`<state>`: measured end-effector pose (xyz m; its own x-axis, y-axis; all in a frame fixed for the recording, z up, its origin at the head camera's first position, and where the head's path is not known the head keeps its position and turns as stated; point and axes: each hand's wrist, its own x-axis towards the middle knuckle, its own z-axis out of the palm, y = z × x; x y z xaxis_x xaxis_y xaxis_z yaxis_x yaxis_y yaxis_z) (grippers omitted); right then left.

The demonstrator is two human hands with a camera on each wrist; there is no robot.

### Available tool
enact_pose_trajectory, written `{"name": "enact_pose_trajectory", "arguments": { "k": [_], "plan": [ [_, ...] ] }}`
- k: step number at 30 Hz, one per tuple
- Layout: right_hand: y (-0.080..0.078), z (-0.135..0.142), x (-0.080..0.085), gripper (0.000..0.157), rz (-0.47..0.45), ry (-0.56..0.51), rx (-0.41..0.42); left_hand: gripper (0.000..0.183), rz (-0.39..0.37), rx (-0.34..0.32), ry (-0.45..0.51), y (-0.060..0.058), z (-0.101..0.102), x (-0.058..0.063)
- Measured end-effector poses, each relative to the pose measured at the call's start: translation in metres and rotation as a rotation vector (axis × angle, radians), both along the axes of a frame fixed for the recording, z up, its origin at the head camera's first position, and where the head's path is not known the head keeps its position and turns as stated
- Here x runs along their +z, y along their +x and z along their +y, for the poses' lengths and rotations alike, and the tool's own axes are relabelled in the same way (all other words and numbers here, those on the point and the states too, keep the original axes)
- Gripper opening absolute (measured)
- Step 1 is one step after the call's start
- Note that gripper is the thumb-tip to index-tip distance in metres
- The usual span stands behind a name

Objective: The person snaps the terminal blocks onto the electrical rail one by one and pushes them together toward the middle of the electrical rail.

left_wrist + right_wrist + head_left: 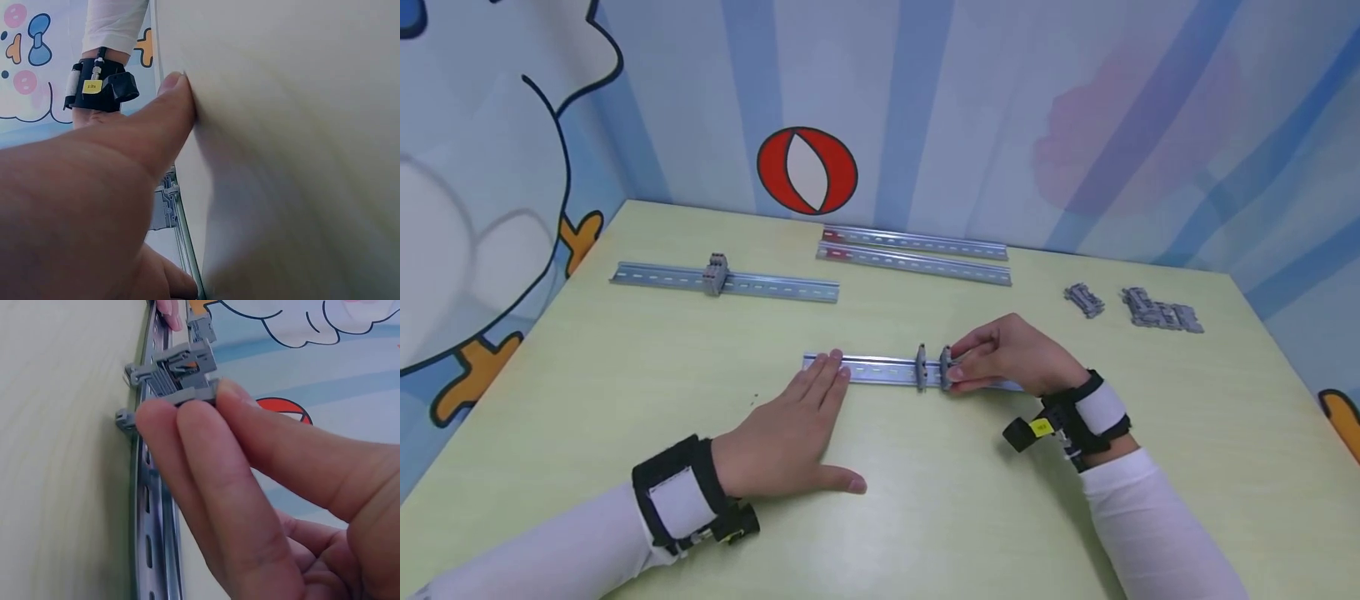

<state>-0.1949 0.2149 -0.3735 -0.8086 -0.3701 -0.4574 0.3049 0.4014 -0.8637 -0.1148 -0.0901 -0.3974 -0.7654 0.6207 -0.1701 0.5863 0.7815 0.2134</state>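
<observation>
Nearest the head camera are the left white sleeve [550, 542] and right white sleeve [1157, 525], each ending at a black wrist strap [683, 492] with a small camera on it. Taking 12 o'clock as the far side of the table [962, 517], the left hand [786, 433] lies flat, its 4 fingers straight and side by side, thumb spread toward 3 o'clock. Its fingertips rest on the 9 o'clock end of a slotted metal DIN rail [883, 370].

The right hand [1018, 354] is clamped on a grey DIN-rail terminal block [946, 367], pinched between thumb and fingers. That block lies at the hand's 9 o'clock, right at the fingertips, and at 3 o'clock from the left fingertips. It stands upright across the rail; whether it is fully seated I cannot tell. Just beside it at 9 o'clock, a 2nd terminal block [921, 367] stands on the same rail, apart from the hand.

At 11 o'clock from the left hand, a rear rail [782, 287] carries a cluster of grey blocks [716, 274]. Between 10 and 11 o'clock from the right hand lie 2 bare rails [917, 263], near each other. Loose blocks [1084, 300] lie at its 2 o'clock, with a larger group [1161, 312] just beyond.
</observation>
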Motion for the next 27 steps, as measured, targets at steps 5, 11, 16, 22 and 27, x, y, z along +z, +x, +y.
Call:
{"name": "enact_pose_trajectory", "arguments": {
  "k": [5,11,16,22,27],
  "plan": [
    [0.003,-0.006,0.001,0.046,-0.005,-0.026,-0.014,0.124,0.002,0.001,-0.017,-0.001,0.001,0.001],
    [0.004,-0.015,0.001,0.043,-0.006,-0.050,-0.025,0.123,-0.001,-0.008,-0.008,-0.002,0.001,0.001],
    [0.004,-0.019,0.000,0.041,-0.005,-0.058,-0.033,0.123,0.003,-0.013,-0.005,-0.003,0.000,0.001],
    [0.004,-0.020,-0.003,0.041,-0.018,-0.060,-0.046,0.122,-0.007,-0.010,0.004,-0.002,0.000,0.002],
    [0.004,-0.021,-0.004,0.043,-0.025,-0.072,-0.044,0.122,-0.010,-0.008,0.003,-0.001,0.000,0.003]
  ]
}}
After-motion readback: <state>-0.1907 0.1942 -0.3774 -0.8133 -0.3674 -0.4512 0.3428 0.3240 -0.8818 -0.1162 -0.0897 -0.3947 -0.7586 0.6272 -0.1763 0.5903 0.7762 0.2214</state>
